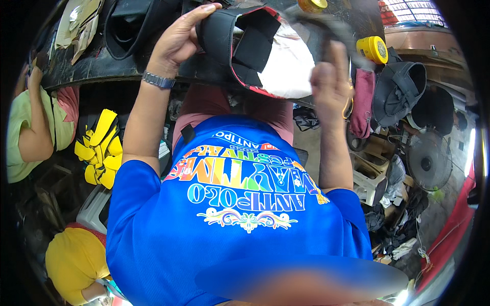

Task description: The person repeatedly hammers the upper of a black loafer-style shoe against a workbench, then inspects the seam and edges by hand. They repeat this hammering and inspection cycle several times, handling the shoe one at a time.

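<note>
Shoe upper [240, 46] between both hands' fingers [196, 15].

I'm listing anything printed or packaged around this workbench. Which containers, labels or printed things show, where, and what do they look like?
Yellow round can: bench's right end, lying on its side, patterned lid facing out.
Second yellow can: top edge, mostly cut off.
Shirt print: on the blue shirt, rainbow lettering above a scroll ornament.
No screens or signs show.

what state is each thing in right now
left hand: gripping the black piece by its edge
right hand: blurred, raised by the white lining; grip unclear
black piece: held up, folded open, white lining showing
yellow can: lying on its side on the bench
fan: on the floor; spinning or not, can't tell
</note>
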The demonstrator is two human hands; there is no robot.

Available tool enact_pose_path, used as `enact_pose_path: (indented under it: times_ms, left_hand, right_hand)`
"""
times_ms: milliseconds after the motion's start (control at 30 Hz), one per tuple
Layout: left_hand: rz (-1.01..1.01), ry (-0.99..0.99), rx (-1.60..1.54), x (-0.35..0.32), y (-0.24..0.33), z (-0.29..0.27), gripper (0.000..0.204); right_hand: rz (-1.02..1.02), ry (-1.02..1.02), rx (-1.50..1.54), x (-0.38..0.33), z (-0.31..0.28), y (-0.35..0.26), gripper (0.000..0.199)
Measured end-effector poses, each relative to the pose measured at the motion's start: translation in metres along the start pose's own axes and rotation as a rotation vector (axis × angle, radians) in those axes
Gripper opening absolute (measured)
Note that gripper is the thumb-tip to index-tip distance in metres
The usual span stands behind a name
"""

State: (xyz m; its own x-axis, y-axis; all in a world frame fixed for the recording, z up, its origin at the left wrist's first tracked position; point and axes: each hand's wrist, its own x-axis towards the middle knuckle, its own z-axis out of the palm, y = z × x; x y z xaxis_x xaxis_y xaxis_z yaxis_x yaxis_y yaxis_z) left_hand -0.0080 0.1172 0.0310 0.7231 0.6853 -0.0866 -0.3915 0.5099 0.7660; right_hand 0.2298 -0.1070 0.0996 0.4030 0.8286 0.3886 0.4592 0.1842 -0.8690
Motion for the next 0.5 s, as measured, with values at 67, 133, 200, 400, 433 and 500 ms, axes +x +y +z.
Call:
enact_pose_path:
  times_ms: [67,133,200,400,433,500]
  left_hand:
    - [-0.012,-0.015,0.074,0.003,-0.010,-0.001,0.037]
    - [0.019,-0.032,0.122,0.004,-0.016,0.000,0.037]
    - [-0.009,0.021,0.124,0.003,-0.015,0.003,0.036]
    - [0.025,0.090,0.027,0.013,-0.015,0.019,0.019]
    - [0.054,0.093,0.047,0.016,-0.016,0.021,0.022]
    - [0.079,0.099,0.037,0.023,-0.018,0.024,0.025]
  right_hand:
    - [0.146,-0.355,-0.730,0.003,0.018,0.011,0.040]
    - [0.244,-0.349,-0.639,0.007,0.018,0.015,0.036]
    - [0.117,-0.314,-0.457,0.013,0.008,0.012,0.038]
    - [-0.012,-0.212,-0.371,0.024,0.025,0.010,0.038]
    - [0.002,-0.279,-0.491,0.029,0.029,0.012,0.039]
    - [0.178,-0.409,-0.697,0.036,0.029,0.017,0.040]
